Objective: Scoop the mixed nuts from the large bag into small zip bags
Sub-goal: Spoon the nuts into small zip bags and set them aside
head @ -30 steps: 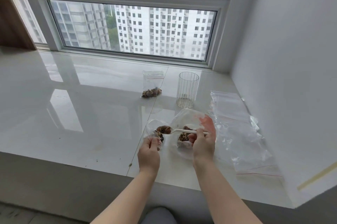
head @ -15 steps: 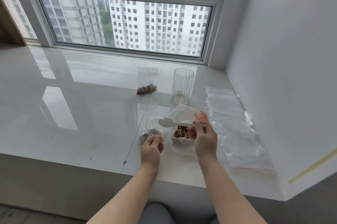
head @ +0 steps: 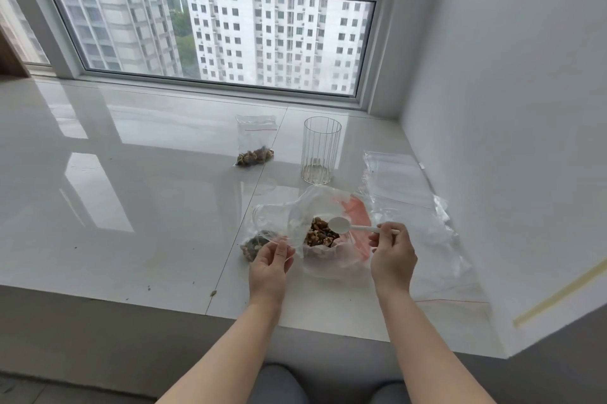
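Observation:
The large clear bag point(head: 328, 203) lies open on the white sill, with mixed nuts point(head: 320, 232) showing at its mouth. My right hand point(head: 392, 255) pinches the handle of a white plastic spoon point(head: 341, 225), whose empty bowl hovers just over the nuts. My left hand point(head: 271, 264) holds the rim of a small zip bag point(head: 272, 223) open beside the large bag. A few nuts point(head: 251, 246) sit at that small bag's bottom. Farther back lies a second small zip bag point(head: 254, 144) with nuts in it.
A ribbed clear glass point(head: 320, 149) stands behind the large bag. A pile of empty zip bags point(head: 410, 206) lies at the right by the white wall. Crumbs point(head: 213, 293) dot the sill's front edge. The window runs along the back.
The spoon carried nuts over the small bag, emptied, then moved right. Its empty bowl is now above the nuts in the large bag. My left hand keeps holding the small bag.

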